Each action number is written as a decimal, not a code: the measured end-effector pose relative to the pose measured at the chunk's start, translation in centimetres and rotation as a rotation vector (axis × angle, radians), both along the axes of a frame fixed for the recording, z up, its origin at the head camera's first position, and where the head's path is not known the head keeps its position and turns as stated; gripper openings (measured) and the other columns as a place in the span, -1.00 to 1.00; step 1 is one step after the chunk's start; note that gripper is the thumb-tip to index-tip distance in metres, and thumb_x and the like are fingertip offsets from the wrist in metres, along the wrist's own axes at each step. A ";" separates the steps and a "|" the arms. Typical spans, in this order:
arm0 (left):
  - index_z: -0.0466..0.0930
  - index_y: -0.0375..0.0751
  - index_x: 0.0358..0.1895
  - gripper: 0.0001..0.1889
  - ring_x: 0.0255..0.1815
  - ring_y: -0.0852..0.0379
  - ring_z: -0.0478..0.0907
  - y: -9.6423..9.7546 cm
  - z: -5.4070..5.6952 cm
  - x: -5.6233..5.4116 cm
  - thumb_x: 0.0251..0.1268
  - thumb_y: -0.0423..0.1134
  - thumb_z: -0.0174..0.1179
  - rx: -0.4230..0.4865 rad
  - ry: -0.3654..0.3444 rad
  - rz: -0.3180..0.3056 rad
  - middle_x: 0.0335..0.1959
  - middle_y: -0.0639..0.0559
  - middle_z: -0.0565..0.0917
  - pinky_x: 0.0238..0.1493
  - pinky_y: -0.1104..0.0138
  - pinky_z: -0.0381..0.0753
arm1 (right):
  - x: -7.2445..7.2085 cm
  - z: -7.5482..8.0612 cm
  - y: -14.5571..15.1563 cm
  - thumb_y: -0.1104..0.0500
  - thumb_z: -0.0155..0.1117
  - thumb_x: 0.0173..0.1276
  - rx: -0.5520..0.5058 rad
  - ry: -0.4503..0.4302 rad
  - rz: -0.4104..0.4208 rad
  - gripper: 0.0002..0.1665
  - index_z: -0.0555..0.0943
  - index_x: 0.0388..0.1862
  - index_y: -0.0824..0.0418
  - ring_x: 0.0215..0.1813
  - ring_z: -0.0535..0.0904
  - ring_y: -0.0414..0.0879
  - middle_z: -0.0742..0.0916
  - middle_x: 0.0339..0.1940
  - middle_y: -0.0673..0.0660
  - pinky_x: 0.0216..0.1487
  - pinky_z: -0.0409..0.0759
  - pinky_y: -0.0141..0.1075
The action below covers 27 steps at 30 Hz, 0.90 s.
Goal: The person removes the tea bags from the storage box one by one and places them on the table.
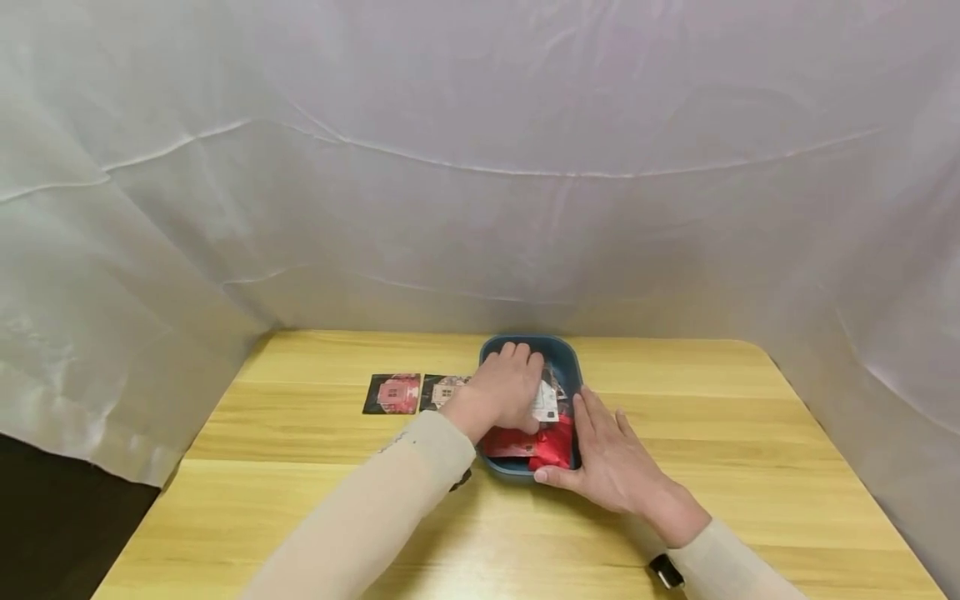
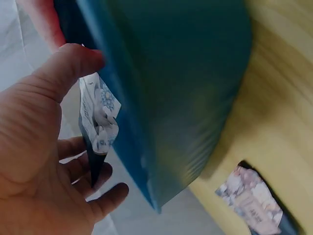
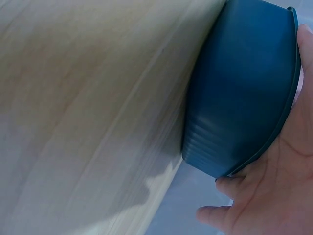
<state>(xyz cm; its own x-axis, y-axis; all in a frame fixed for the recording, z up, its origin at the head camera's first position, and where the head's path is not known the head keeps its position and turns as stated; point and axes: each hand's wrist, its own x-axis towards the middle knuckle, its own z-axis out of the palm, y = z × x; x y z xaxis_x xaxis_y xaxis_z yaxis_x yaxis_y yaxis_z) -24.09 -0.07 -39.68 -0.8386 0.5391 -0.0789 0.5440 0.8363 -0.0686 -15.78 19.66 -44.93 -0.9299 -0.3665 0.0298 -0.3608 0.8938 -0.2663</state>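
Observation:
A blue plastic bin (image 1: 564, 357) stands near the table's far edge with packets inside. My left hand (image 1: 512, 387) reaches over its left side, knuckles up. Between the thumb and fingers of that hand, the left wrist view shows a thin dark sachet with a white and blue floral print (image 2: 100, 115). A white-faced packet (image 1: 545, 404) shows beside the hand, and shiny red packets (image 1: 553, 443) lie in the near end. My right hand (image 1: 611, 467) rests along the bin's right side with fingers straight, its thumb at the near corner; the palm lies at the rim (image 3: 288, 110).
Left of the bin, a pink printed sachet (image 1: 397, 393) and a pale printed sachet (image 1: 444, 389) lie side by side on the wooden table (image 1: 315, 492). A grey-white curtain (image 1: 480, 217) hangs around the table's back and sides. A dark watch (image 1: 665, 571) sits at the right wrist.

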 end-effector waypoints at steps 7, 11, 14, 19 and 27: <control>0.30 -0.24 0.51 0.06 0.28 -0.03 0.37 -1.5 1.6 0.0 0.05 0.34 0.48 -0.019 0.014 -0.027 0.32 -0.11 0.46 0.46 0.14 0.44 | 0.1 -0.1 0.2 -0.78 0.03 0.19 -0.005 0.006 -0.004 0.59 0.04 0.68 0.48 0.71 0.09 0.34 0.12 0.73 0.44 0.58 0.13 0.42; 0.29 -0.30 0.49 0.04 0.24 -0.03 0.35 -4.1 3.0 -0.2 0.05 0.25 0.53 0.022 -0.032 -0.022 0.27 -0.12 0.45 0.43 0.14 0.44 | 0.0 0.0 0.1 -0.76 0.06 0.20 -0.013 0.007 -0.001 0.58 0.04 0.68 0.48 0.72 0.07 0.35 0.11 0.73 0.44 0.58 0.12 0.42; 0.25 -0.34 0.52 0.07 0.27 -0.06 0.34 -6.7 4.0 -0.2 0.05 0.17 0.56 0.068 -0.075 0.011 0.29 -0.16 0.44 0.45 0.12 0.45 | -0.2 0.0 0.1 -0.76 0.07 0.21 -0.009 0.017 0.004 0.57 0.04 0.68 0.47 0.72 0.07 0.35 0.11 0.73 0.45 0.58 0.12 0.42; 0.23 -0.38 0.52 0.09 0.33 -0.14 0.37 -11.2 5.4 -0.5 0.02 0.11 0.60 0.125 -0.115 0.073 0.33 -0.23 0.44 0.52 0.02 0.41 | -0.3 0.1 0.0 -0.77 0.06 0.19 -0.002 0.021 0.004 0.58 0.04 0.69 0.47 0.72 0.07 0.36 0.11 0.73 0.45 0.59 0.10 0.42; 0.20 -0.48 0.51 0.08 0.31 -0.23 0.39 -17.4 6.2 -0.8 -0.05 -0.10 0.62 0.146 -0.159 0.196 0.34 -0.35 0.44 0.47 -0.10 0.46 | -0.2 0.4 0.0 -0.79 0.02 0.17 -0.007 0.001 -0.002 0.62 -0.02 0.70 0.46 0.72 0.05 0.37 0.09 0.73 0.45 0.60 0.08 0.42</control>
<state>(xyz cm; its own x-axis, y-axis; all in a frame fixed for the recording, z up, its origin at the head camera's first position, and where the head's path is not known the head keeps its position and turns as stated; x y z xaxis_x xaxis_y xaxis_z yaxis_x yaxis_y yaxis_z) -24.90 -17.52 -33.46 -0.9112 0.3834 -0.1508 0.3654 0.9212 0.1337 -16.02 19.66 -44.58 -0.9307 -0.3643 0.0331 -0.3591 0.8926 -0.2728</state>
